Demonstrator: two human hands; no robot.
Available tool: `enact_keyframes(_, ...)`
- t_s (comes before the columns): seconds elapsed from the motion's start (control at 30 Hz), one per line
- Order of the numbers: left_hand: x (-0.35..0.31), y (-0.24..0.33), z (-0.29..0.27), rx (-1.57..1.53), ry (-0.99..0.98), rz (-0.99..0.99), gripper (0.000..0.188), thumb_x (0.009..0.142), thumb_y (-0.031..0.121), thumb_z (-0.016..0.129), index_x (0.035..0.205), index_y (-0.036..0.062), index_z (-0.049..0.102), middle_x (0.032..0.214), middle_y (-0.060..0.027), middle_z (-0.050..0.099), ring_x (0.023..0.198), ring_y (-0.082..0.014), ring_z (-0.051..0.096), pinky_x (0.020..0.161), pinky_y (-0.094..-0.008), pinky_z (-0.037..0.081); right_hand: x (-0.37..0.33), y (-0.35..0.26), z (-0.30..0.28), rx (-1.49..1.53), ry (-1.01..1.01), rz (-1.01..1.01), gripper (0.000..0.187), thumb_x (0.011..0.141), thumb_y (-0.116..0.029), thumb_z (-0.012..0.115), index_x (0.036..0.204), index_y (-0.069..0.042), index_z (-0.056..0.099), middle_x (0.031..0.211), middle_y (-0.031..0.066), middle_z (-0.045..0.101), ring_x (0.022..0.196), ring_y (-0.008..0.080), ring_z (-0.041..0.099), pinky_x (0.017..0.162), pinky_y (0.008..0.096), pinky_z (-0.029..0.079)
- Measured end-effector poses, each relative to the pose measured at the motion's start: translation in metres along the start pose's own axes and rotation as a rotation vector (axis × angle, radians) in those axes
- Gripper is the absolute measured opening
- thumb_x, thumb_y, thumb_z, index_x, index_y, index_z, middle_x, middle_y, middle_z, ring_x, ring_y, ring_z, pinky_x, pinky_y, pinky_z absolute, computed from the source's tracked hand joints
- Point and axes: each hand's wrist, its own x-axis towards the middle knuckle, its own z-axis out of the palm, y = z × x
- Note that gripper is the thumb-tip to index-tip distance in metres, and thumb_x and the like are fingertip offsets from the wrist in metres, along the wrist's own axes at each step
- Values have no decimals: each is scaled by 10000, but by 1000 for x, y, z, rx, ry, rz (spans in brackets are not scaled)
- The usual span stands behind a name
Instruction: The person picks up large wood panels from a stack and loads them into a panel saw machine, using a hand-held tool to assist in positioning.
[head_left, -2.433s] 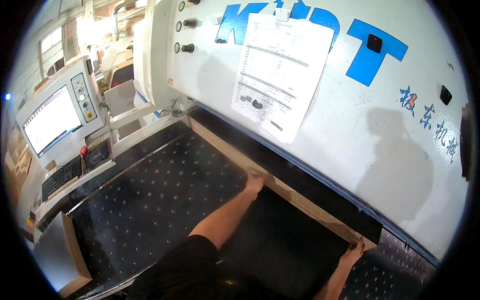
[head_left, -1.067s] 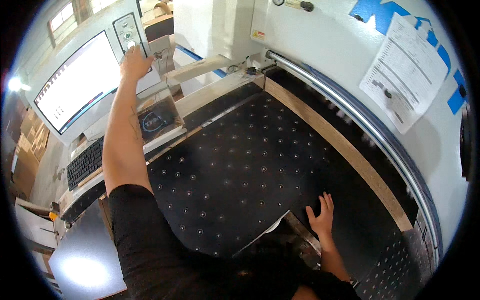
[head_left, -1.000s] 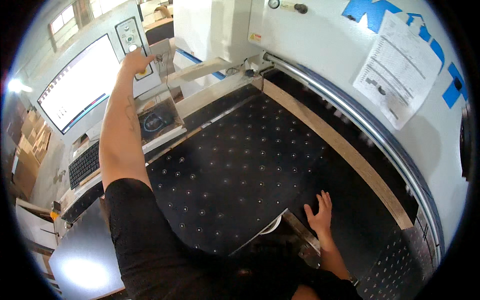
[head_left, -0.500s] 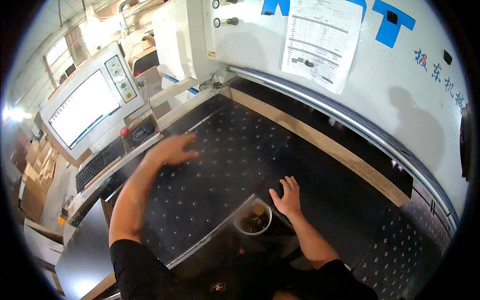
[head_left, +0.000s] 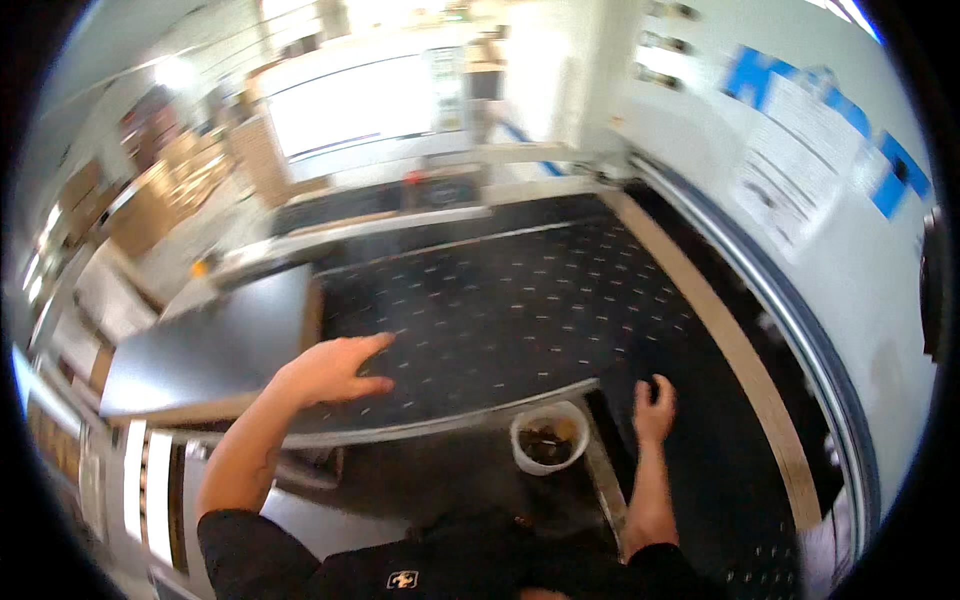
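Note:
My left hand (head_left: 338, 372) hovers over the left part of the black work table (head_left: 480, 310), which is studded with rows of small dots. Its thumb and fingers stand apart and hold nothing. Close by on the left lies a stack of flat panels with a smooth grey top (head_left: 215, 340). Over the right-hand section of the table is my right hand (head_left: 655, 410), fingers spread and nothing visible in them. Between my hands, at the table's near edge, sits a whitish round tub (head_left: 520, 450) with dark bits and a tan lump inside. The picture is blurred by motion.
A long wood-coloured strip (head_left: 725, 330) runs along the table's right side, beside a metal rail (head_left: 740, 240) and a pale machine front with a taped paper sheet (head_left: 800, 160). Beyond the table stand a bright monitor (head_left: 350, 105) and a dark keyboard (head_left: 335, 207).
The view has swung to the left, bringing the panel stack further into the picture. My left hand has moved from over the dotted table toward that stack. Both hands stay empty.

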Motion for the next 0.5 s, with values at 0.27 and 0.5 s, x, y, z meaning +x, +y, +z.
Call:
enact_keyframes(0.27,-213,-101,82,-339,698,-224,584,860,187,708,1379,45,481,1196,-160,660,1129,-270,625,973,-365,459,14,47,17,74,22,61,463,968,-276,598,1323,6,502,1321,180,545,1209,297,541,1010,381,425)
enact_keyframes(0.5,-372,-160,188,-568,868,-711,587,881,261,707,1371,37,475,1202,-185,653,1109,-290,639,947,-381,484,-77,-108,106,351,-167,-99,469,980,-256,588,1352,7,478,1302,179,563,1176,246,571,992,324,454)
